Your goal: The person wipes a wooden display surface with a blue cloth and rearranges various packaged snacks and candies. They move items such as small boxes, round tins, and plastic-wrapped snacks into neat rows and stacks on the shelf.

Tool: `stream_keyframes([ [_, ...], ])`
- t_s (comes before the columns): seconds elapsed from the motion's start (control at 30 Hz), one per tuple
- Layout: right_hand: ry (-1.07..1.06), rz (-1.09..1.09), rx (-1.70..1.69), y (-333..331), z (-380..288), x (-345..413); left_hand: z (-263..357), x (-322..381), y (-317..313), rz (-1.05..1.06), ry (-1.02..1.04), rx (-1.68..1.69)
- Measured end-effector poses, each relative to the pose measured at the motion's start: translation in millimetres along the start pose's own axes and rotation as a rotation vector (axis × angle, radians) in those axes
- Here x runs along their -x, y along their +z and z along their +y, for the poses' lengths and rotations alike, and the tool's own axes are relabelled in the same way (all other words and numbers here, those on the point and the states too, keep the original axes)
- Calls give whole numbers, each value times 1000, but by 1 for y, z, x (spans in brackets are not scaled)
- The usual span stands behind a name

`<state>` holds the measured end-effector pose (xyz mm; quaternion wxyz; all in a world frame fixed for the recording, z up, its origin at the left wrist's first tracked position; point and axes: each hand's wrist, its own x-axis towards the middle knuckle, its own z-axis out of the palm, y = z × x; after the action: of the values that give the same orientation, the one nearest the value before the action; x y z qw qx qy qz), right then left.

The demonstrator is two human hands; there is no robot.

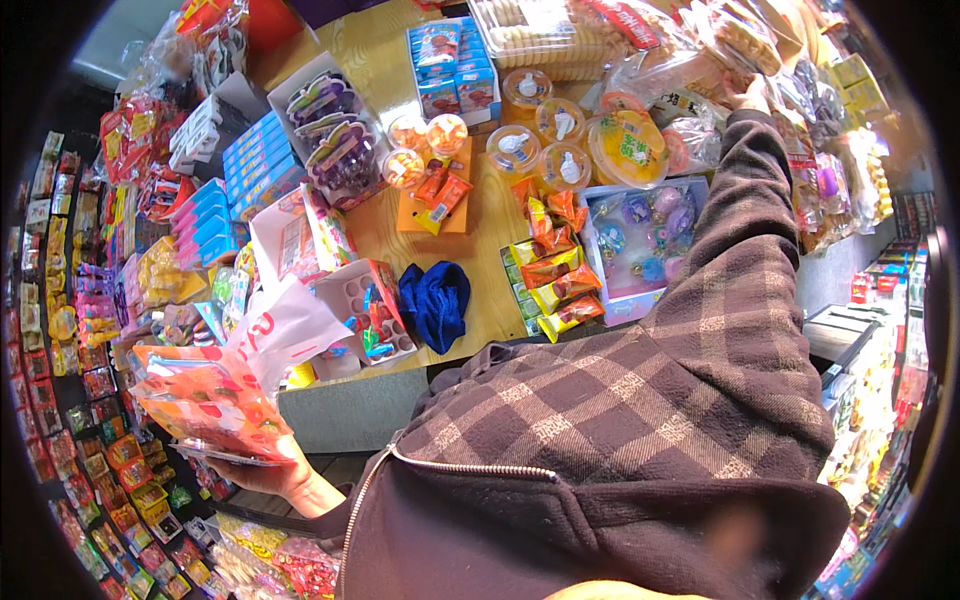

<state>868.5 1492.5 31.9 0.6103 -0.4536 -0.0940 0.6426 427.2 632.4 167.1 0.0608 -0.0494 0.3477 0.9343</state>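
My left hand (289, 474) grips several orange and red plastic snack packets (217, 409), held off the table's left side. A white paper with red marks (274, 334) rises behind them. Stretched out to the far right, my right hand (748, 96) is among clear bags of snacks (742, 37). Its fingers touch or overlap this packaging, and whether they grip it cannot be made out. Just left of it lies a clear printed bag (686, 101). Below that hand's forearm sits a shallow box of small colourful trinkets (637, 225).
The wooden table (484, 262) carries lidded jelly cups (562, 120), a clear tray of biscuits (525, 37), a box of purple packs (334, 135), orange-yellow snack bars (559, 281) and a dark blue cloth (435, 304). Hanging packets (97, 382) line the left; more goods crowd the right.
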Motion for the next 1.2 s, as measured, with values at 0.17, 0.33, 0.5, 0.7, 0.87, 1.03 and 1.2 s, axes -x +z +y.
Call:
stream_keyframes([
  [0.17, -153, -37, 84, -19, -4, 16, -11, -8, 14, -775, -338, 224],
  [0.33, -448, 196, 326, -10, -5, 104, -7, -29, 11, -581, -381, 432],
  [0.5, -502, -511, 564, 41, 67, 345, 9, -57, -23, -604, -430, 460],
  [0.7, -1033, -1819, 730, 68, 154, 669, 24, -77, -33, -598, -259, 152],
  [0.87, -1223, -1792, 109, 71, 182, 729, 25, -89, -52, -667, -252, 337],
  [1.03, -904, -1371, 1129, 50, 228, 648, 23, -85, -64, -229, 47, -179],
  [1.2, -1133, -1336, 1784, -2, 348, 487, 38, -74, -39, -213, 67, -213],
])
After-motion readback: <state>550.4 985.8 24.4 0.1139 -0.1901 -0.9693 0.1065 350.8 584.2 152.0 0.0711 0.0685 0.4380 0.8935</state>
